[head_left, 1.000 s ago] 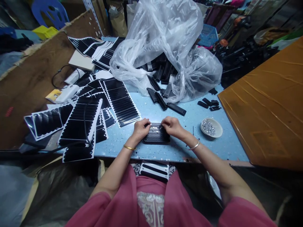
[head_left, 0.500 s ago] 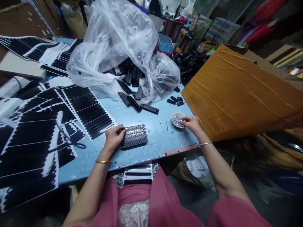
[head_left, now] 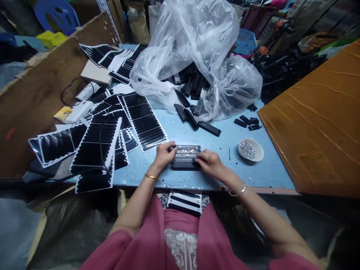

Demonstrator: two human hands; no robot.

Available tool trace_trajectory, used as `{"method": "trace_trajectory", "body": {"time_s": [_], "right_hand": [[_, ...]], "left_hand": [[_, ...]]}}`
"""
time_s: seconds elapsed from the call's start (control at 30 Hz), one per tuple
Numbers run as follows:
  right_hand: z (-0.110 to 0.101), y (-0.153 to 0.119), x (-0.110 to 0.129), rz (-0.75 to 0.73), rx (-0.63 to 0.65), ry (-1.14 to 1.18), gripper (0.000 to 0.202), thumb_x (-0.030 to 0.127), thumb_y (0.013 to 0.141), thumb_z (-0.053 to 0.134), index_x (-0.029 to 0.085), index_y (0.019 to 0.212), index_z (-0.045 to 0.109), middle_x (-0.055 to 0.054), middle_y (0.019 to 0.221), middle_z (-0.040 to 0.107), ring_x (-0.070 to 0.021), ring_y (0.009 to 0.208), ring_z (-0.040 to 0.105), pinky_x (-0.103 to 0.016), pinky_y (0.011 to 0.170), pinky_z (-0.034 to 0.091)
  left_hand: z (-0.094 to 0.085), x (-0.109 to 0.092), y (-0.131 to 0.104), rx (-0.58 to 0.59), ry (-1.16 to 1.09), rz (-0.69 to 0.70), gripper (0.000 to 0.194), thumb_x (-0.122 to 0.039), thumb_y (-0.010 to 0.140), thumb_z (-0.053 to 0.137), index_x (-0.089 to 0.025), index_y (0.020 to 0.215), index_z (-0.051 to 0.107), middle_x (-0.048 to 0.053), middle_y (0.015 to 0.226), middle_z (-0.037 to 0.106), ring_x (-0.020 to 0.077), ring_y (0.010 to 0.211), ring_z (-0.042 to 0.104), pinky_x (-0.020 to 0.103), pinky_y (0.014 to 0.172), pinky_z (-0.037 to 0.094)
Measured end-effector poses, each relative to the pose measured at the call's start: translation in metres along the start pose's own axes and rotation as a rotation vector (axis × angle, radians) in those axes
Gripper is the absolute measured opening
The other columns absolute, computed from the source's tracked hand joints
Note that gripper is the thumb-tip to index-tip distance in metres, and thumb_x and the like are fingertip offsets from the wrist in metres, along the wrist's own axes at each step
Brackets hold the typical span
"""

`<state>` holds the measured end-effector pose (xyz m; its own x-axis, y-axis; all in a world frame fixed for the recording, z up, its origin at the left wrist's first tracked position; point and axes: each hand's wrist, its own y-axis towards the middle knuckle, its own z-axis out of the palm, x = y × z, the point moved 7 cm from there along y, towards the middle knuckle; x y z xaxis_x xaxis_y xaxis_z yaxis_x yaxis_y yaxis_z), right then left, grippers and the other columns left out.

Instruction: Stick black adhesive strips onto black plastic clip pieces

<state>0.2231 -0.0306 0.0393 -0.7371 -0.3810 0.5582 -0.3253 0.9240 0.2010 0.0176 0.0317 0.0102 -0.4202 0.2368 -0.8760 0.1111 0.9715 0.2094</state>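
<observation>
A small set of black strips with a mesh pattern (head_left: 185,156) lies side by side on the blue table, with a few shiny silver bits on top. My left hand (head_left: 164,155) grips its left end between thumb and fingers. Over the right end, the fingertips of my right hand (head_left: 210,163) are pinched together; whatever they hold is too small to make out. To the right stands a white bowl (head_left: 260,154) of small shiny metal pieces. Between bowl and hand lies a thin dark pin (head_left: 229,154).
Sheets of black strips (head_left: 94,144) overlap at the left. Behind, a big clear plastic bag (head_left: 194,37) spills black comb-ended pieces (head_left: 209,128). A taped brown carton (head_left: 315,123) borders the right side. Another strip sheet (head_left: 185,203) rests on my lap.
My right hand has moved left from the bowl to the right end of the mesh-patterned strips. My left hand stays at their left end. The view has swung left.
</observation>
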Motion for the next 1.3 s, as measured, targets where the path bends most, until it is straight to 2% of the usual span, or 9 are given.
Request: {"method": "trace_trajectory", "body": {"time_s": [0.17, 0.4, 0.53, 0.73, 0.83, 0.93, 1.03, 1.13, 1.3], "right_hand": [[0.032, 0.023, 0.021, -0.002, 0.079, -0.138, 0.02, 0.022, 0.091, 0.056, 0.015, 0.075, 0.066, -0.008, 0.076, 0.06, -0.0175, 0.071, 0.054, -0.029, 0.067, 0.043], [0.043, 0.025, 0.031, -0.073, 0.109, -0.221, 0.024, 0.005, 0.086, 0.044, 0.014, 0.074, 0.063, -0.009, 0.076, 0.058, -0.0178, 0.07, 0.05, -0.028, 0.064, 0.039], [-0.003, 0.009, 0.01, -0.023, -0.079, -0.118, 0.025, 0.015, 0.091, 0.043, 0.017, 0.074, 0.061, -0.008, 0.074, 0.059, -0.0177, 0.069, 0.053, -0.028, 0.065, 0.042], [-0.122, -0.063, -0.113, 0.39, -0.489, -0.399, 0.017, 0.03, 0.08, 0.054, 0.019, 0.075, 0.067, -0.01, 0.076, 0.066, -0.0243, 0.074, 0.058, -0.036, 0.07, 0.046], [-0.145, -0.088, -0.161, 0.602, -0.411, -0.447, 0.019, 0.028, 0.074, 0.053, 0.018, 0.071, 0.069, -0.011, 0.069, 0.067, -0.0249, 0.068, 0.06, -0.037, 0.067, 0.047], [-0.15, -0.098, -0.176, 0.646, -0.355, -0.444, 0.021, 0.025, 0.07, 0.053, 0.016, 0.073, 0.072, -0.011, 0.072, 0.071, -0.024, 0.069, 0.063, -0.035, 0.068, 0.049], [-0.146, -0.1, -0.169, 0.613, -0.394, -0.446, 0.027, 0.026, 0.074, 0.051, 0.014, 0.084, 0.074, -0.013, 0.08, 0.072, -0.0244, 0.073, 0.065, -0.036, 0.071, 0.05], [-0.124, -0.088, -0.138, 0.429, -0.436, -0.449, 0.03, 0.029, 0.082, 0.05, 0.014, 0.09, 0.075, -0.013, 0.08, 0.07, -0.0242, 0.073, 0.063, -0.036, 0.069, 0.049], [-0.046, -0.044, -0.059, 0.068, -0.132, -0.311, 0.036, 0.02, 0.091, 0.044, 0.016, 0.115, 0.07, -0.006, 0.068, 0.061, -0.0177, 0.061, 0.056, -0.028, 0.06, 0.043]], "left_hand": [[-0.002, 0.001, -0.001, -0.007, -0.012, -0.001, 0.013, -0.017, 0.076, 0.064, -0.018, 0.084, 0.074, 0.005, 0.091, 0.077, 0.0195, 0.089, 0.072, 0.034, 0.091, 0.055], [-0.002, 0.0, -0.002, -0.022, -0.02, 0.011, 0.013, -0.018, 0.076, 0.065, -0.017, 0.085, 0.074, 0.005, 0.09, 0.077, 0.0191, 0.087, 0.072, 0.033, 0.09, 0.055], [-0.003, 0.004, -0.001, -0.022, -0.044, -0.004, 0.015, -0.018, 0.076, 0.064, -0.017, 0.087, 0.075, 0.007, 0.094, 0.077, 0.0205, 0.091, 0.072, 0.035, 0.091, 0.054], [-0.003, 0.006, 0.002, 0.016, -0.076, -0.034, 0.017, -0.02, 0.077, 0.063, -0.017, 0.087, 0.075, 0.007, 0.093, 0.077, 0.0214, 0.091, 0.072, 0.036, 0.091, 0.055], [-0.004, 0.007, 0.003, 0.01, -0.075, -0.032, 0.016, -0.023, 0.075, 0.064, -0.018, 0.085, 0.076, 0.006, 0.091, 0.077, 0.0223, 0.09, 0.072, 0.037, 0.09, 0.055], [-0.004, 0.012, 0.006, -0.006, -0.07, -0.028, 0.019, -0.029, 0.075, 0.065, -0.018, 0.086, 0.076, 0.007, 0.092, 0.077, 0.0233, 0.089, 0.072, 0.038, 0.09, 0.056], [-0.006, 0.009, 0.005, -0.009, -0.029, -0.01, 0.019, -0.027, 0.077, 0.063, -0.017, 0.087, 0.075, 0.007, 0.09, 0.077, 0.0229, 0.086, 0.073, 0.036, 0.086, 0.057], [-0.007, -0.004, -0.001, 0.003, 0.104, 0.07, 0.02, -0.02, 0.08, 0.058, -0.018, 0.091, 0.075, 0.009, 0.097, 0.077, 0.0236, 0.093, 0.072, 0.038, 0.089, 0.055], [-0.005, -0.033, -0.014, 0.054, 0.492, 0.276, 0.032, -0.009, 0.08, 0.052, -0.02, 0.102, 0.074, 0.012, 0.113, 0.072, 0.0292, 0.11, 0.064, 0.044, 0.09, 0.047]]}}
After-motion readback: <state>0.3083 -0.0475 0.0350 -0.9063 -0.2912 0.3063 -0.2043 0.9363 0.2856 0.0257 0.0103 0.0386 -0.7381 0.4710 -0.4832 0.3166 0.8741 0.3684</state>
